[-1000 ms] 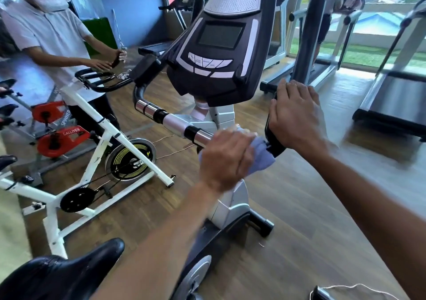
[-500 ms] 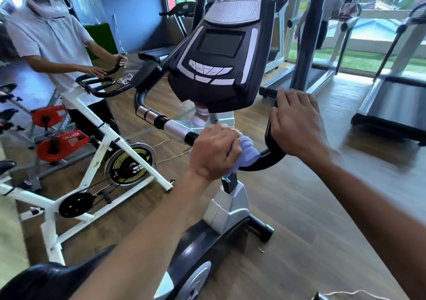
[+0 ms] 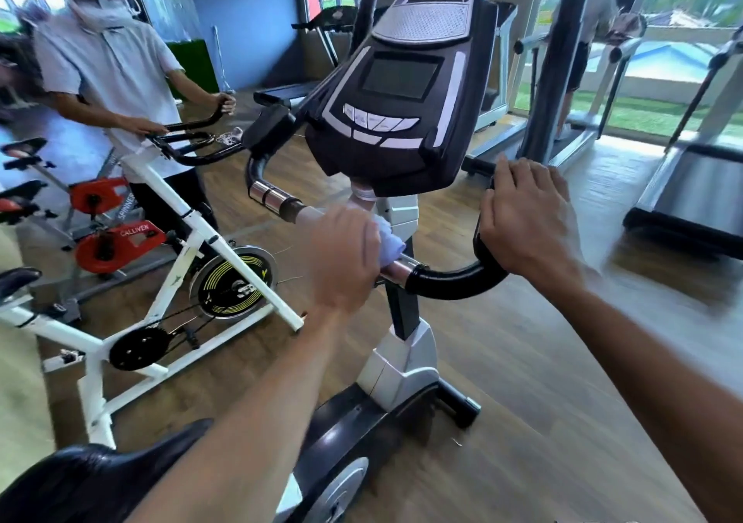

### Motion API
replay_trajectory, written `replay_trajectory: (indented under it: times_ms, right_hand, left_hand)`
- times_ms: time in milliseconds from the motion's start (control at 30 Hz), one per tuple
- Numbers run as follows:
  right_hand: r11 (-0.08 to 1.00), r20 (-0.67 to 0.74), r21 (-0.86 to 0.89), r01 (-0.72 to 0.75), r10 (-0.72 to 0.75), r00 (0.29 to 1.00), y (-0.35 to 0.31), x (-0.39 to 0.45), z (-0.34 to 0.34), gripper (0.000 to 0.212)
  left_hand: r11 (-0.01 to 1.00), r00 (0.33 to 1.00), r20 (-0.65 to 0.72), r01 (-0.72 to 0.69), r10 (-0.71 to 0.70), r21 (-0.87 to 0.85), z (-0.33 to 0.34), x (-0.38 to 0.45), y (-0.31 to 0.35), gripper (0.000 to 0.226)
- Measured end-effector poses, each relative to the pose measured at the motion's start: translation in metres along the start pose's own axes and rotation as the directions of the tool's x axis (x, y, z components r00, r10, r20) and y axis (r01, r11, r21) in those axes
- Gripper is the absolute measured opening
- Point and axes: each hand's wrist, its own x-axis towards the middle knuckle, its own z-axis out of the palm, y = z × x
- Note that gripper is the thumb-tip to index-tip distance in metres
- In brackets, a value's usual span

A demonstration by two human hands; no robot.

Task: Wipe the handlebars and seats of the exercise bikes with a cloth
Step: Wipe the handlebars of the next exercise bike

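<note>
The left hand [image 3: 345, 257] grips a pale blue cloth [image 3: 389, 241] against the handlebar [image 3: 450, 279] below the console [image 3: 402, 92]; the right hand [image 3: 526, 221] clasps the bar's upturned end. Wooden floor [image 3: 502, 382] beneath, white spin bike [image 3: 169, 281] left of the hands, black seat [image 3: 88, 482] nearest

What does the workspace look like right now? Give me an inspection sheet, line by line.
Surface: wooden floor, bare where visible.
Job's things: pale blue cloth wrapped on the handlebar of the black upright bike; black seat at lower left.
Clutter: nothing seen.
Grippers: left hand grips the cloth against the bar's middle, blurred; right hand curls over the right handlebar end.
Cables: thin wire lying on the floor by the white spin bike.
Surroundings: person in white shirt holding the spin bike's bars; treadmills by the windows; console above the bar.
</note>
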Motion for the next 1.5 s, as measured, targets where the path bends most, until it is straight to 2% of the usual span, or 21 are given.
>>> replay_trajectory:
  times_ms: [67, 133, 200, 233, 333, 400, 433, 533, 633, 667, 800, 900, 1000, 1100, 1167, 1233, 1300, 1367, 1400, 1433, 1500]
  right_hand:
    - [1.000, -0.009, -0.008, 0.004, -0.004, 1.000, 0.000, 0.001, 0.003, 0.067]
    - [1.000, -0.018, 0.003, 0.008, -0.008, 1.000, 0.002, 0.001, 0.002, 0.069]
    - [1.000, -0.017, 0.021, 0.015, -0.015, 1.000, 0.003, -0.001, 0.001, 0.068]
    - [0.999, -0.018, 0.025, 0.021, -0.021, 1.000, 0.003, -0.001, 0.001, 0.067]
    - [1.000, -0.008, 0.019, 0.022, -0.022, 1.000, 0.002, 0.000, 0.000, 0.067]
    - [1.000, -0.022, 0.003, 0.009, -0.009, 1.000, 0.001, 0.000, 0.003, 0.068]
    - [1.000, -0.027, 0.004, 0.005, -0.005, 1.000, 0.002, 0.000, 0.004, 0.067]
    - [1.000, -0.044, 0.029, 0.010, -0.009, 0.999, 0.001, 0.000, 0.004, 0.067]
    - [0.999, -0.032, 0.032, 0.010, -0.008, 0.999, 0.001, -0.002, 0.001, 0.065]
    - [1.000, -0.023, 0.024, 0.011, -0.010, 1.000, 0.000, -0.001, 0.002, 0.064]
    - [1.000, 0.033, -0.009, -0.001, 0.001, 0.999, 0.000, 0.000, -0.003, 0.067]
    - [1.000, 0.050, -0.013, -0.001, 0.002, 0.999, -0.001, -0.002, -0.003, 0.071]
    - [1.000, 0.081, -0.019, -0.005, 0.007, 0.997, -0.003, -0.004, -0.005, 0.077]
    - [0.999, 0.105, -0.040, 0.003, 0.001, 0.994, -0.008, -0.015, -0.008, 0.080]
    - [0.998, 0.118, -0.054, 0.035, -0.028, 0.993, -0.016, -0.034, -0.009, 0.081]
    - [0.999, 0.108, 0.034, 0.012, -0.016, 0.994, -0.024, -0.051, -0.014, 0.080]
    - [0.979, 0.026, 0.203, 0.006, -0.012, 1.000, -0.036, -0.059, -0.023, 0.070]
    - [0.956, -0.101, 0.258, 0.142, -0.119, 0.988, -0.050, -0.059, -0.026, 0.059]
    - [0.938, -0.123, 0.267, 0.220, -0.193, 0.973, -0.058, -0.058, -0.022, 0.055]
    - [0.921, -0.107, 0.278, 0.273, -0.253, 0.961, -0.065, -0.056, -0.014, 0.053]
    - [0.912, 0.022, 0.262, 0.316, -0.333, 0.943, -0.080, -0.048, 0.002, 0.056]
  left_hand:
    - [0.995, 0.997, -0.063, -0.053, 0.048, -0.084, 0.011, -0.022, 0.047, 0.029]
    - [0.958, 0.971, -0.028, -0.238, 0.236, -0.161, 0.016, -0.039, 0.073, 0.033]
    - [0.901, 0.913, 0.034, -0.394, 0.407, -0.182, 0.013, -0.026, 0.050, 0.037]
    - [0.902, 0.909, 0.060, -0.399, 0.413, -0.167, 0.014, -0.015, 0.030, 0.038]
    - [0.988, 0.993, 0.009, -0.120, 0.121, -0.095, 0.009, 0.015, -0.012, 0.031]
    - [0.995, 0.996, -0.077, 0.049, -0.056, -0.081, 0.011, 0.003, 0.003, 0.027]
    - [0.993, 0.993, -0.098, 0.063, -0.073, -0.101, 0.015, -0.006, 0.020, 0.025]
    - [0.968, 0.985, -0.064, -0.169, 0.160, -0.183, 0.013, -0.042, 0.062, 0.030]
    - [0.925, 0.947, 0.025, -0.306, 0.320, -0.226, 0.015, -0.017, 0.042, 0.039]
    - [0.933, 0.953, 0.038, -0.286, 0.301, -0.217, 0.017, -0.002, 0.031, 0.037]
    - [0.994, 0.999, -0.053, -0.001, -0.005, -0.113, 0.018, 0.000, 0.042, 0.025]
    - [0.980, 0.995, -0.019, -0.100, 0.098, -0.174, 0.017, -0.034, 0.075, 0.027]
    - [0.951, 0.970, 0.048, -0.222, 0.238, -0.217, 0.017, -0.010, 0.051, 0.033]
    - [0.991, 0.982, 0.169, -0.071, 0.089, -0.109, 0.017, 0.019, 0.031, 0.040]
    - [0.991, 0.987, 0.159, 0.031, -0.010, -0.129, 0.016, 0.021, 0.030, 0.041]
    - [0.970, 0.996, 0.049, 0.081, -0.072, -0.230, 0.008, 0.019, 0.033, 0.039]
    - [0.937, 0.963, -0.162, 0.158, -0.216, -0.311, -0.006, 0.028, 0.025, 0.038]
    - [0.931, 0.875, -0.364, 0.220, -0.320, -0.290, -0.018, 0.044, 0.006, 0.038]
    - [0.934, 0.852, -0.402, 0.247, -0.336, -0.259, -0.018, 0.050, -0.007, 0.037]
    - [0.942, 0.865, -0.383, 0.258, -0.324, -0.215, -0.017, 0.053, -0.020, 0.038]
    - [0.975, 0.963, -0.160, 0.209, -0.218, -0.070, -0.005, 0.049, -0.042, 0.044]
